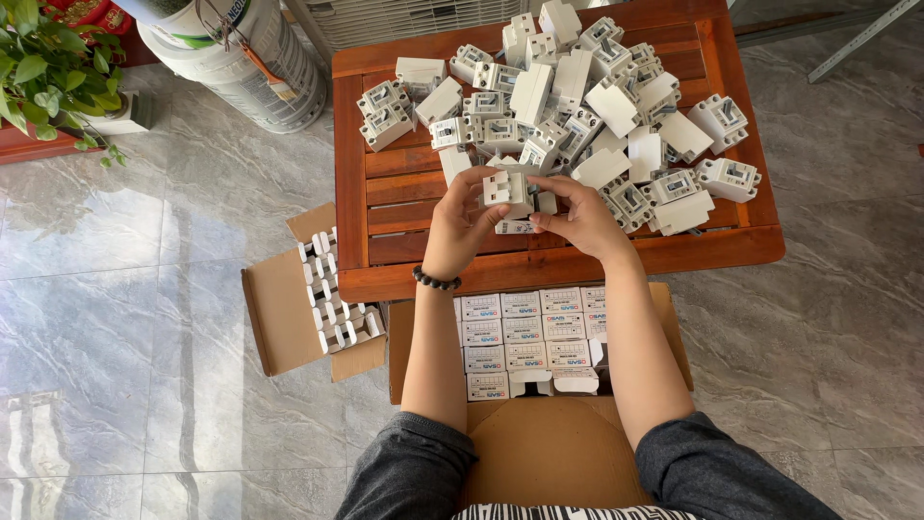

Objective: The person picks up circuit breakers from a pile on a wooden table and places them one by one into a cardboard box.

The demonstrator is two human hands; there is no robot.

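Observation:
Over the front part of a red-brown wooden slatted table [385, 193], both my hands hold one small white circuit breaker [502, 189]. My left hand [460, 226], with a dark bead bracelet on the wrist, grips its left side. My right hand [577, 217] pinches its right side. A small white box [515, 227] shows just under the breaker between my hands; who holds it I cannot tell. A big heap of white breakers [568, 106] lies on the table behind my hands.
Below the table stands an open cardboard carton [674, 332] with rows of small white boxes [525, 332]. To its left, a second open carton [279, 313] holds several white parts. A white bucket [241, 58] and a potted plant [48, 67] stand far left on the marble floor.

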